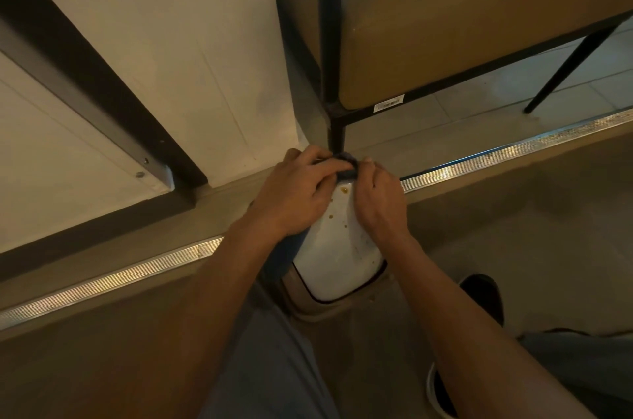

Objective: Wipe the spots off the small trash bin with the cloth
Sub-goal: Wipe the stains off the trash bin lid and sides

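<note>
Head view, both hands' grip pinching cloth

the cloth is mostly buried under the fingers of the left hand and right hand, so only a dark bunch shows at 12 o'clock of the small trash bin. the bin's far end and both flanks sit under the hands. the shoe at 4 o'clock is half hidden by the forearm.
</note>
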A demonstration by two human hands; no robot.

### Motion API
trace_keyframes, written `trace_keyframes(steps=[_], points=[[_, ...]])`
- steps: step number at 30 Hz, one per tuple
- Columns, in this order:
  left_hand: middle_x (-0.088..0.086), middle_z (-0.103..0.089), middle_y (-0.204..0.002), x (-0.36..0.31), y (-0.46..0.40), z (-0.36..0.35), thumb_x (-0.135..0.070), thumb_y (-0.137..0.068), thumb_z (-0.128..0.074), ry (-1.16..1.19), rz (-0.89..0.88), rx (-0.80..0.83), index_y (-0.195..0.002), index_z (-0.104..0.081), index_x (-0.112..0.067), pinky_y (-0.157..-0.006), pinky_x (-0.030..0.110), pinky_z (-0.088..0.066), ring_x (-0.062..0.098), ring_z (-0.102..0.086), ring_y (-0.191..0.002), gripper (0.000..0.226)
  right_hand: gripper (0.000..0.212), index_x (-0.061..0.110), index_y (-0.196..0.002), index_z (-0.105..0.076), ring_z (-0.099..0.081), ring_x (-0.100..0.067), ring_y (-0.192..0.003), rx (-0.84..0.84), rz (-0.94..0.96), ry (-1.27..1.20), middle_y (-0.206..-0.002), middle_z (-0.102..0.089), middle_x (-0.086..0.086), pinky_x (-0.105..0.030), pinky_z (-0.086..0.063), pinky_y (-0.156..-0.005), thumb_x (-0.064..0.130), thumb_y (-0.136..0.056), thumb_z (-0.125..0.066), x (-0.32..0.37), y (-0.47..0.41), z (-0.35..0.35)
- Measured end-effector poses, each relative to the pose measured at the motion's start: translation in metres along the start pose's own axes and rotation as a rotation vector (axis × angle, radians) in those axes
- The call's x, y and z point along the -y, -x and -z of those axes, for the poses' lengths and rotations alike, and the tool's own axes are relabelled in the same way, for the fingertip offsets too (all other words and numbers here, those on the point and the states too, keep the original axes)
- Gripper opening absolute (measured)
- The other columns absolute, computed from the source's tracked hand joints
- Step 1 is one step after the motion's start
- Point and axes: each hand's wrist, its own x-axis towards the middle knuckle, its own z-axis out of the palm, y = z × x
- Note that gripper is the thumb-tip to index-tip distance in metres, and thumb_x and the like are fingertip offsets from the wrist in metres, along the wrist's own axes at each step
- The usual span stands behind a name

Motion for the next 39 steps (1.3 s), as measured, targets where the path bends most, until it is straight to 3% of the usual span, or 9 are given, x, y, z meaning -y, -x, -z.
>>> trace_keyframes(steps=[3,8,15,17,20,27,34,36,39], points=[[-0.007,-0.053,-0.128,0.014,0.012,0.006,-0.033,-0.102,-0.038,0.027,0.017,-0.016,-0.131,-0.061,-0.035,-0.093,0.031,-0.038,0.016,-0.044,-0.109,0.037,0.048,0.011,-0.105,-0.069,-0.064,-0.026,-0.094,0.014,0.005,-0.012,-0.100,-0.067,-0.012,-0.048,-0.052,-0.088,0.033,-0.106,-0.027,0.000,0.000,0.000],[0.001,-0.054,-0.125,0.013,-0.018,-0.005,-0.031,-0.105,-0.036,0.022,0.246,0.060,-0.136,-0.056,-0.039,-0.095,0.040,-0.044,0.023,-0.049,-0.115,0.038,0.056,0.013,-0.099,-0.068,-0.064,-0.022,-0.088,0.007,-0.023,-0.022,-0.092,-0.068,-0.007,-0.045,-0.053,-0.084,0.043,-0.102,-0.021,0.000,0.001,-0.003],[-0.009,-0.052,-0.132,0.003,0.007,0.003,-0.036,-0.102,-0.037,-0.009,-0.016,-0.017,-0.131,-0.058,-0.042,-0.092,0.035,-0.041,0.018,-0.045,-0.112,0.037,0.045,0.010,-0.095,-0.063,-0.063,-0.025,-0.088,-0.007,0.000,-0.012,-0.090,-0.064,-0.007,-0.038,-0.048,-0.079,0.030,-0.108,-0.025,0.003,0.003,0.001],[-0.009,-0.052,-0.131,0.016,0.006,0.003,-0.037,-0.102,-0.035,0.014,0.072,0.018,-0.132,-0.057,-0.041,-0.094,0.032,-0.037,0.016,-0.044,-0.114,0.037,0.049,0.010,-0.093,-0.064,-0.064,-0.024,-0.088,0.001,-0.021,-0.019,-0.090,-0.066,-0.008,-0.045,-0.052,-0.085,0.035,-0.107,-0.024,0.002,0.001,0.000],[-0.002,-0.056,-0.128,0.021,-0.013,-0.003,-0.034,-0.103,-0.035,0.064,0.226,0.071,-0.134,-0.057,-0.042,-0.100,0.041,-0.042,0.022,-0.050,-0.117,0.039,0.053,0.013,-0.089,-0.063,-0.064,-0.023,-0.085,-0.006,-0.073,-0.051,-0.085,-0.066,-0.007,-0.050,-0.053,-0.086,0.043,-0.104,-0.022,0.003,0.001,-0.002],[-0.007,-0.053,-0.132,0.002,0.015,0.004,-0.032,-0.102,-0.039,-0.063,-0.046,-0.017,-0.130,-0.061,-0.039,-0.091,0.035,-0.040,0.020,-0.044,-0.111,0.036,0.054,0.009,-0.097,-0.065,-0.064,-0.026,-0.089,0.005,-0.036,-0.030,-0.093,-0.067,-0.011,-0.049,-0.053,-0.086,0.042,-0.102,-0.022,0.006,0.003,0.002],[-0.005,-0.054,-0.127,0.007,0.009,0.004,-0.024,-0.103,-0.041,-0.034,0.131,-0.025,-0.129,-0.062,-0.039,-0.093,0.033,-0.037,0.018,-0.041,-0.110,0.036,0.044,0.011,-0.106,-0.067,-0.063,-0.022,-0.089,0.030,-0.021,-0.006,-0.097,-0.066,-0.009,-0.036,-0.052,-0.081,0.032,-0.107,-0.028,0.000,0.000,0.000],[-0.002,-0.055,-0.128,-0.003,0.008,-0.001,-0.028,-0.102,-0.041,-0.064,0.077,-0.030,-0.130,-0.061,-0.039,-0.092,0.040,-0.042,0.023,-0.043,-0.111,0.037,0.042,0.010,-0.103,-0.066,-0.062,-0.021,-0.088,0.033,-0.009,0.002,-0.095,-0.066,-0.008,-0.035,-0.050,-0.078,0.031,-0.107,-0.029,0.001,0.000,0.001],[-0.001,-0.054,-0.131,-0.004,0.030,-0.001,-0.035,-0.097,-0.036,-0.125,-0.032,-0.045,-0.126,-0.064,-0.037,-0.093,0.038,-0.040,0.025,-0.043,-0.114,0.041,0.040,0.011,-0.111,-0.066,-0.061,-0.022,-0.094,0.057,0.039,0.025,-0.105,-0.065,-0.011,-0.035,-0.048,-0.082,0.028,-0.107,-0.030,0.001,0.001,0.003]])
